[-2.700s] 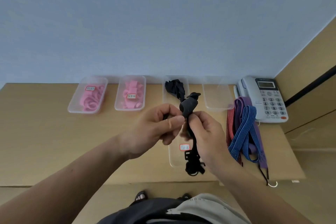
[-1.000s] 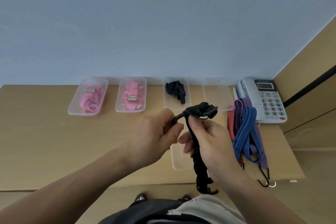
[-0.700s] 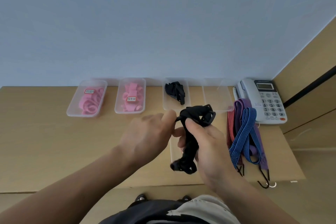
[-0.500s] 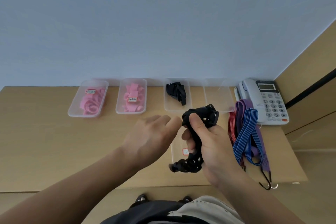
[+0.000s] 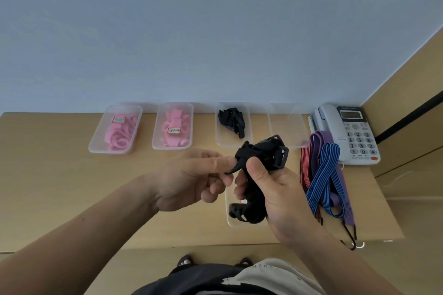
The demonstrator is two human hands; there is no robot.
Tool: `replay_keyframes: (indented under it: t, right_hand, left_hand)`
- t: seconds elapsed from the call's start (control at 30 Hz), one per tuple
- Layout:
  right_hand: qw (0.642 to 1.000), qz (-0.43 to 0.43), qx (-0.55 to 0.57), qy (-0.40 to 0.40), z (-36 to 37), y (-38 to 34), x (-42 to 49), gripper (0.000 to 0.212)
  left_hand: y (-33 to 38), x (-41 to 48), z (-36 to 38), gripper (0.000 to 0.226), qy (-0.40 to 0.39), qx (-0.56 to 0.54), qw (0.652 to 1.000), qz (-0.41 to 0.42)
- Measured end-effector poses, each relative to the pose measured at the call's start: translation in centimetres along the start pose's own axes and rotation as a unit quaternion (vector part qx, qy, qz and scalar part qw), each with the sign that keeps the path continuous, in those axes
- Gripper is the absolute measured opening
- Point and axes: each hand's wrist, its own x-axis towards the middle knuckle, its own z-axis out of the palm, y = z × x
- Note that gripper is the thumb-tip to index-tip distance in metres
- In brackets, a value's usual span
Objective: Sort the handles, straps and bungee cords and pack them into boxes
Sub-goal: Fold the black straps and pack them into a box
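A person folds a black strap (image 5: 261, 153) into a bundle above the desk (image 5: 60, 187), midway through sorting gear into clear plastic boxes. The right hand (image 5: 282, 194) is raised palm-inward at the centre of the scene. Its fingers are curled round the gathered webbing, and the thumb (image 5: 259, 170) is pressed against the front, just below the buckle at the top. A second buckle hangs out under the fist, over a near box (image 5: 231, 221) that the hands largely hide.

The left hand (image 5: 191, 179) comes in from the left with its back to the camera. The forefinger (image 5: 215, 163) is stretched to the bundle, and the loose tail appears to be pinched beneath it.

The step in hand looks to be tidying this strap for packing. The likely next move is to tuck the tail in and carry the bundle to the far box (image 5: 220, 141) that already holds black straps. That calls for a firm grip so the folds do not spring open.

To its right sits a far box (image 5: 287, 127) with nothing visible inside. Two boxes of pink pieces (image 5: 96, 146) (image 5: 155, 143) stand further left. Striped bungee cords (image 5: 323, 175) lie unsorted at the right, beside a telephone (image 5: 350, 136).
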Motion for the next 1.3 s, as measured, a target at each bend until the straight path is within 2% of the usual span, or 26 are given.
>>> replay_keyframes:
  t: [0.07,0.1,0.13,0.2,0.27,0.37,0.4,0.47,0.53,0.57,0.6,0.63,0.67,0.7,0.73,0.77,0.8,0.83,0.87,0.9,0.93,1.0,1.13,1.23,1.3]
  right_hand:
    - [1.000,0.010,-0.004,0.017,0.0,0.0,0.0,0.044]
    - [0.999,0.020,-0.004,0.028,0.0,0.0,0.0,0.045]
    - [0.999,0.033,-0.006,0.038,0.1,0.1,-0.1,0.047]
    - [0.997,0.060,-0.020,0.046,0.3,0.2,-0.2,0.051]
    - [0.994,0.089,-0.043,0.040,0.6,0.4,-0.2,0.052]
    - [0.991,0.111,-0.072,0.037,0.9,0.4,-0.2,0.050]
    - [0.991,0.113,-0.061,0.039,0.9,0.4,-0.2,0.049]
    - [0.992,0.119,-0.020,0.032,0.7,0.3,-0.1,0.050]
    - [0.993,0.114,0.000,0.013,0.6,0.0,0.0,0.062]
    - [0.995,0.104,-0.004,0.013,0.7,-0.1,0.0,0.065]
    - [0.996,0.088,-0.014,0.021,0.7,-0.1,0.1,0.065]
    - [0.997,0.073,-0.022,0.033,0.7,-0.1,0.1,0.063]
    - [0.997,0.064,-0.023,0.042,0.6,-0.1,0.1,0.060]
    - [0.997,0.061,-0.017,0.045,0.6,0.0,0.0,0.059]
    - [0.997,0.061,-0.006,0.043,0.5,0.1,0.0,0.059]
    - [0.997,0.060,0.007,0.040,0.3,0.1,0.0,0.059]
    - [0.997,0.058,0.017,0.038,0.2,0.1,0.0,0.061]
    - [0.998,0.056,0.024,0.033,-0.1,0.0,0.1,0.063]
    - [0.998,0.053,0.027,0.025,-0.2,0.0,0.2,0.064]
    - [0.999,0.048,0.022,0.013,-0.3,0.0,0.2,0.063]
    - [0.999,0.041,0.011,0.001,-0.3,0.1,0.2,0.061]
    - [0.999,0.031,0.000,-0.021,-0.2,0.3,0.3,0.057]
    - [0.999,0.029,-0.014,-0.011,-0.5,0.4,0.5,0.057]
    - [0.997,0.056,-0.050,0.024,-0.4,0.3,0.6,0.056]
    - [0.994,0.071,-0.074,0.039,-0.2,0.4,0.5,0.058]
  left_hand:
    - [0.0,0.1,0.1,0.013,0.035,0.016,0.998,0.043]
    - [-0.1,0.2,0.2,0.019,0.070,0.058,0.993,0.077]
    - [-0.2,0.3,0.3,0.026,0.106,0.117,0.981,0.112]
    - [-0.5,0.4,0.5,0.027,0.178,0.253,0.935,0.174]
    - [-1.1,0.7,0.5,0.025,0.234,0.394,0.858,0.230]
    - [-1.7,1.1,0.8,0.024,0.266,0.582,0.690,0.338]
    - [-1.7,1.1,0.9,0.023,0.257,0.611,0.649,0.374]
    - [-1.8,1.2,0.8,0.015,0.220,0.650,0.589,0.427]
    - [-1.9,1.1,0.4,0.005,0.188,0.694,0.518,0.463]
    - [-2.0,1.0,0.4,0.007,0.184,0.713,0.486,0.471]
    - [-2.1,1.0,0.4,0.009,0.182,0.724,0.464,0.477]
    - [-2.1,1.0,0.4,0.010,0.181,0.725,0.458,0.482]
    - [-2.2,1.0,0.5,0.008,0.177,0.717,0.476,0.477]
    - [-2.3,0.9,0.7,0.006,0.179,0.692,0.527,0.459]
    - [-2.3,0.8,0.9,0.013,0.192,0.644,0.608,0.424]
    - [-2.2,0.6,1.0,0.025,0.206,0.572,0.704,0.367]
    - [-2.0,0.4,0.9,0.034,0.206,0.485,0.797,0.297]
    - [-1.7,0.2,0.9,0.035,0.187,0.390,0.873,0.226]
    - [-1.4,0.0,0.8,0.029,0.154,0.302,0.926,0.168]
    - [-1.2,-0.1,0.7,0.020,0.121,0.233,0.957,0.123]
    - [-1.1,-0.2,0.6,0.017,0.088,0.186,0.975,0.087]
    - [-1.0,-0.2,0.6,0.023,0.048,0.153,0.985,0.056]
    - [-1.4,0.2,0.8,0.027,0.060,0.161,0.982,0.079]
    - [-1.8,0.4,1.0,0.028,0.137,0.284,0.941,0.126]
    - [-2.4,0.5,1.1,0.026,0.190,0.400,0.880,0.174]
